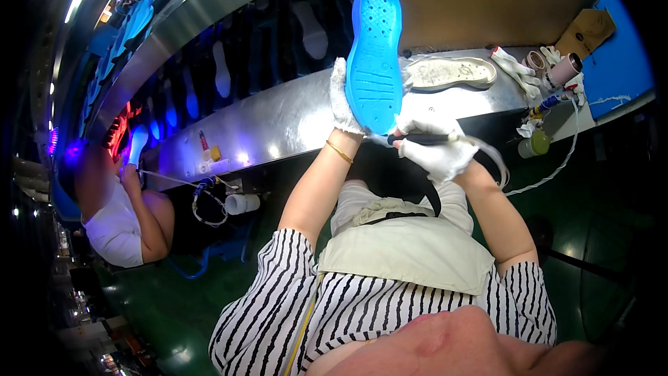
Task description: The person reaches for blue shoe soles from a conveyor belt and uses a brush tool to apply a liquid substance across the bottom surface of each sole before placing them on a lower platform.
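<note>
My left hand (342, 101), in a white glove, grips a bright blue shoe sole (376, 63) along its left edge. The sole stands out lengthwise from me, with holes at its far end and grooves in the middle. My gloved right hand (438, 150) is closed around a dark-handled brush (428, 139) with a pale hose (495, 157) trailing from it. The brush's tip is at the near end of the sole; whether it touches is hard to see. A white sole (451, 73) lies on the metal bench (299, 125) just right of the blue one.
Behind the bench, a dark conveyor (261, 49) carries several soles. White gloves (515, 69) and a pinkish spool (563, 69) lie at the right, near a green-yellow container (534, 145). A cardboard sheet (480, 3) stands at the back. A co-worker (129, 216) sits at the left.
</note>
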Motion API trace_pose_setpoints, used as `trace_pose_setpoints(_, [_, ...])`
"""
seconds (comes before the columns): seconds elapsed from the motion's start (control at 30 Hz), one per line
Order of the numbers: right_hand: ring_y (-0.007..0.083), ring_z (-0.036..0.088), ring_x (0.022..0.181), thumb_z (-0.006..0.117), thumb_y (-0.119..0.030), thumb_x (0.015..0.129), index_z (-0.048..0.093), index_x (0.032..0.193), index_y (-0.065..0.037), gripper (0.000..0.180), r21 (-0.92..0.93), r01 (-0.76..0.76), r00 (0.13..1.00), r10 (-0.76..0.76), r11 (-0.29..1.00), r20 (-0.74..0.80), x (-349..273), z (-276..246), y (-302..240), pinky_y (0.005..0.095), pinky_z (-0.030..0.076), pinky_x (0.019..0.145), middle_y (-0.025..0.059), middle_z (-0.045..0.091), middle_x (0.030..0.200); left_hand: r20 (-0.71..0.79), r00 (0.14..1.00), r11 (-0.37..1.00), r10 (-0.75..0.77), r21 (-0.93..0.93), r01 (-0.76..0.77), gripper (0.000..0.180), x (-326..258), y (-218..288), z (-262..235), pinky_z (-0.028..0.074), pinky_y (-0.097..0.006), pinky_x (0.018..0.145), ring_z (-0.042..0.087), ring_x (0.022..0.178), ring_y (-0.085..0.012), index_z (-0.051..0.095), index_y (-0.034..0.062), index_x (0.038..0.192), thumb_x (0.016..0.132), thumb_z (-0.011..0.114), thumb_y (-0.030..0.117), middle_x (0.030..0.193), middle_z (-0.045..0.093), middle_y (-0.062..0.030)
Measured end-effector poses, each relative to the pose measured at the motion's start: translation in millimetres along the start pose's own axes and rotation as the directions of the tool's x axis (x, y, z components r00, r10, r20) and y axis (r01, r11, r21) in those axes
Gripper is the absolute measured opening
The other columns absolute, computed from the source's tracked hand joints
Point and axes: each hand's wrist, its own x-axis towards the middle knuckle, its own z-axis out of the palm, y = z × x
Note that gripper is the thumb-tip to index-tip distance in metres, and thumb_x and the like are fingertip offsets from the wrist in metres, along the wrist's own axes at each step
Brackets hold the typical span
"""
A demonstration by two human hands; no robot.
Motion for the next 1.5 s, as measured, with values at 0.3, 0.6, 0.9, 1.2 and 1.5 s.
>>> trace_pose_setpoints(0.3, [0.0153, 0.061, 0.075, 0.066, -0.001, 0.074, 0.061, 0.083, -0.002, 0.01, -0.114, 0.281, 0.929, -0.3, 0.953, -0.217, 21, 6, 6, 0.0267, 0.048, 0.068, 0.0077, 0.062, 0.082, -0.159, 0.97, 0.903, 0.185, 0.416, -0.104, 0.076, -2, -35, -15, 0.045, -0.043, 0.092, 0.053, 0.104, -0.0309, 0.038, 0.007, 0.132, 0.085, 0.028, 0.066, 0.122, 0.05, -0.0164])
trace_pose_setpoints(0.6, [0.0107, 0.058, 0.075, 0.063, 0.003, 0.078, 0.06, 0.087, 0.001, 0.011, -0.149, 0.237, 0.875, -0.277, 0.96, -0.397, 42, -14, 1, 0.024, 0.048, 0.07, 0.0064, 0.062, 0.082, -0.113, 0.99, 0.993, 0.09, -0.059, -0.098, 0.055, -13, -36, 18, 0.049, -0.04, 0.087, 0.059, 0.097, -0.0282, 0.049, 0.0041, 0.12, 0.085, 0.043, 0.046, 0.111, 0.057, -0.0157])
trace_pose_setpoints(0.9, [0.0113, 0.062, 0.078, 0.064, 0.003, 0.078, 0.06, 0.089, 0.0, 0.013, 0.079, 0.322, 0.847, -0.25, 0.943, -0.469, 66, -40, 9, 0.025, 0.051, 0.072, 0.0073, 0.065, 0.085, 0.019, 0.999, 0.998, -0.029, -0.053, 0.03, 0.073, -32, -42, 39, 0.044, -0.047, 0.094, 0.053, 0.111, -0.0344, 0.034, 0.0014, 0.134, 0.086, 0.037, 0.057, 0.124, 0.048, -0.0242])
trace_pose_setpoints(1.2, [0.0261, 0.064, 0.076, 0.072, -0.002, 0.065, 0.065, 0.086, -0.007, 0.023, -0.53, 0.464, 0.769, -0.619, 0.71, -0.157, 35, -20, 2, 0.0337, 0.051, 0.071, 0.0109, 0.066, 0.084, 0.232, 0.973, 0.974, -0.011, -0.218, 0.063, 0.071, -36, -29, 9, 0.048, -0.046, 0.089, 0.055, 0.105, -0.0342, 0.036, 0.0008, 0.133, 0.089, 0.034, 0.057, 0.121, 0.052, -0.02])
trace_pose_setpoints(1.5, [0.0121, 0.061, 0.081, 0.066, 0.003, 0.078, 0.061, 0.093, 0.0, 0.016, 0.067, 0.411, 0.787, -0.317, 0.909, -0.528, 0, -71, -28, 0.0246, 0.049, 0.075, 0.0098, 0.064, 0.093, 0.277, 0.961, 0.949, 0.021, 0.296, -0.106, 0.082, -20, 49, 114, 0.049, -0.049, 0.087, 0.057, 0.101, -0.0359, 0.034, 0.0013, 0.133, 0.083, 0.036, 0.066, 0.119, 0.051, -0.0206])
